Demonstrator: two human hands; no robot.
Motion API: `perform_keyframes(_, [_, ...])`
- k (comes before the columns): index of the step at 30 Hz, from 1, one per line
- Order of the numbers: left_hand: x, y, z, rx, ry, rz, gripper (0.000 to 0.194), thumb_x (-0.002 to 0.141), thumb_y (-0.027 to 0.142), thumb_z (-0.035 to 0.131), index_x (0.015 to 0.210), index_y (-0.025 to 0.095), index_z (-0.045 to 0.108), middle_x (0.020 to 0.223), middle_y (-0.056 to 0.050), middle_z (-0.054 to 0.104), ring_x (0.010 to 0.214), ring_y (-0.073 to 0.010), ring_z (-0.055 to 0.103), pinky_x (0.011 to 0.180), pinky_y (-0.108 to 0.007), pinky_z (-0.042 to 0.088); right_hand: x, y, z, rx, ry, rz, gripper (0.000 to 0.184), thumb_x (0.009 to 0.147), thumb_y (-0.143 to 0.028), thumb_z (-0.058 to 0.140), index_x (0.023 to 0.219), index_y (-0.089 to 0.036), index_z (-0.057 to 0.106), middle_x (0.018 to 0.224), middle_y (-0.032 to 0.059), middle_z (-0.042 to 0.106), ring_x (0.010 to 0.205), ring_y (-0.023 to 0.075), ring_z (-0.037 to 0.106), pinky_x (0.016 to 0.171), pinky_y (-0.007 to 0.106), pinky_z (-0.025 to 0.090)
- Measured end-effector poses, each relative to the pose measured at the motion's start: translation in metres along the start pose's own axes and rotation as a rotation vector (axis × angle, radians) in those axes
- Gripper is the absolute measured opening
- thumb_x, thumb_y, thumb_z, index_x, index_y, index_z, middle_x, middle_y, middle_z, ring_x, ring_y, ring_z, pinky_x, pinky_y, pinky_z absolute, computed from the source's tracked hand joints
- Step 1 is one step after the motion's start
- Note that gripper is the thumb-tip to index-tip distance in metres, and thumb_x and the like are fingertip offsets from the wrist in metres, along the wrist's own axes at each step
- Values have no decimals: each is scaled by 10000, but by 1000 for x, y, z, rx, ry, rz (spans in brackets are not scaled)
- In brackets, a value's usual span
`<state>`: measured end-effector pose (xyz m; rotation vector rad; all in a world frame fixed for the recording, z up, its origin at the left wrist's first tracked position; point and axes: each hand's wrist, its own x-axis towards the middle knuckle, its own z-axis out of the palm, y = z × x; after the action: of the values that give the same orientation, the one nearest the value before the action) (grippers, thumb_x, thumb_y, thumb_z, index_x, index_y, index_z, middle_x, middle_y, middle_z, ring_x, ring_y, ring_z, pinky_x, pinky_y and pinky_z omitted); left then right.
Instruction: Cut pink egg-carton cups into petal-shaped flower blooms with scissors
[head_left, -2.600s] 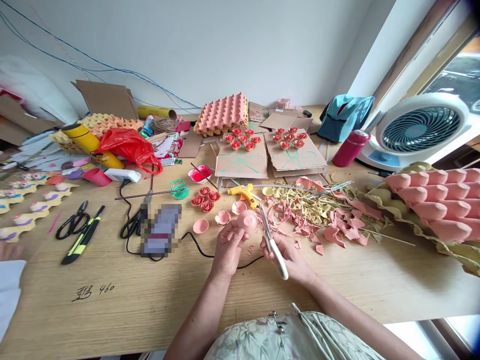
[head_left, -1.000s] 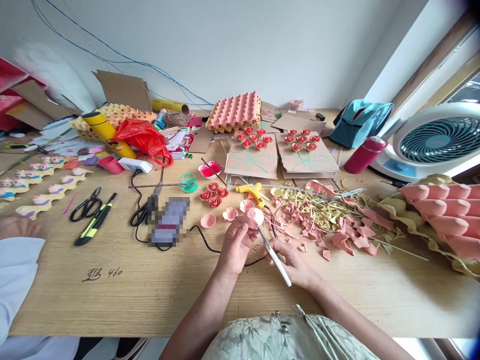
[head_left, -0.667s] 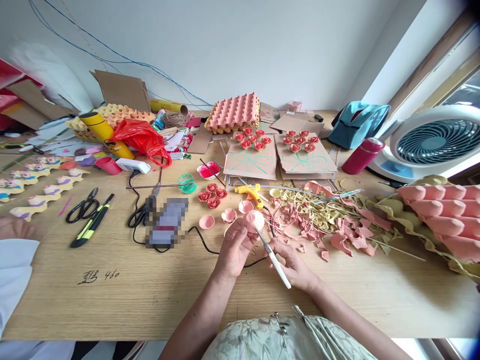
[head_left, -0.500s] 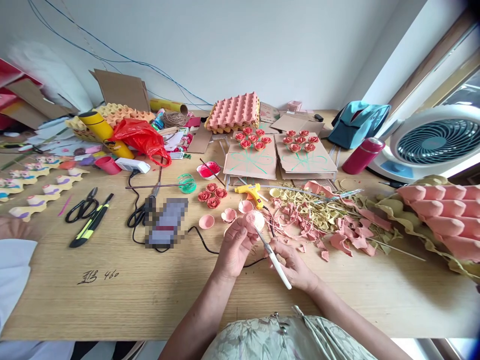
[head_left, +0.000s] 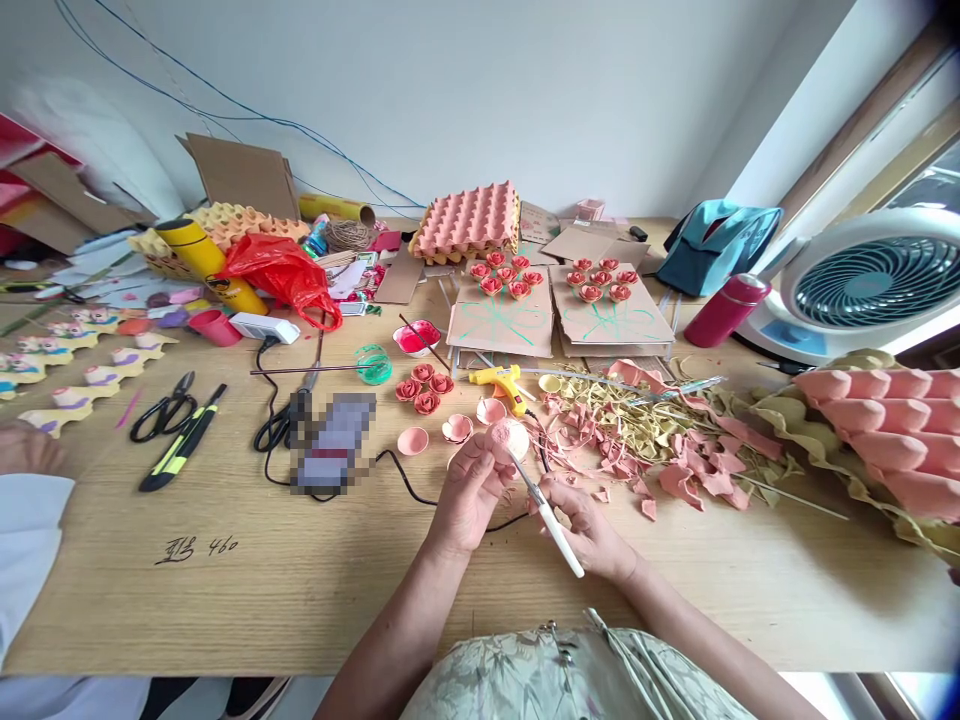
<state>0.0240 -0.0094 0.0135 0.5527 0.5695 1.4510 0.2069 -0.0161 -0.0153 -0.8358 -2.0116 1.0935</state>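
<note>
Scissors [head_left: 556, 532] moved in against pink cup [head_left: 502, 436] | left fingers [head_left: 477, 470] pinching cup | right fingers [head_left: 561, 494] curled around scissors

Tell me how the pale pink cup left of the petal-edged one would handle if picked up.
The pale pink cup looks light: thin rim, hollow inside. Its matte wall resembles the egg trays, so it probably holds its shape but could dent under a hard pinch. Rounded sides may let it rock if pushed.

Near centre: pink paper cups [head_left: 412, 441] are set left of the yellow glue gun [head_left: 498, 383].
Far centre: red paper roses [head_left: 491, 287] are placed on brown cardboard panels [head_left: 501, 330].
</note>
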Motion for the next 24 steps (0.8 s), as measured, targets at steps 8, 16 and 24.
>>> perform_keyframes(8, [0, 1, 1, -1, -12, -2, 304, 712, 390, 872, 726, 146, 692, 701, -5, 610, 670, -101, 562, 633, -218, 481, 0, -3, 1, 0, 18, 3, 292, 977, -427, 515, 795, -200, 542, 723, 12, 570, 682, 167, 515, 647, 282, 411])
perform_keyframes(16, [1, 0, -1, -25, -12, -3, 270, 718, 367, 873, 790, 158, 718, 703, 5, 613, 674, -94, 576, 644, -210, 481, -1, -3, 2, -19, 33, -1, 347, 1000, -433, 486, 738, -206, 497, 664, -10, 503, 622, 144, 453, 600, 271, 369])
perform_keyframes(24, [5, 4, -5, -159, 115, 23, 290, 708, 325, 874, 915, 187, 725, 771, -1, 645, 658, -97, 548, 643, -247, 496, 0, 0, 2, -3, -53, 63, 246, 948, -411, 584, 835, -193, 610, 771, 31, 634, 727, 181, 566, 688, 300, 439])
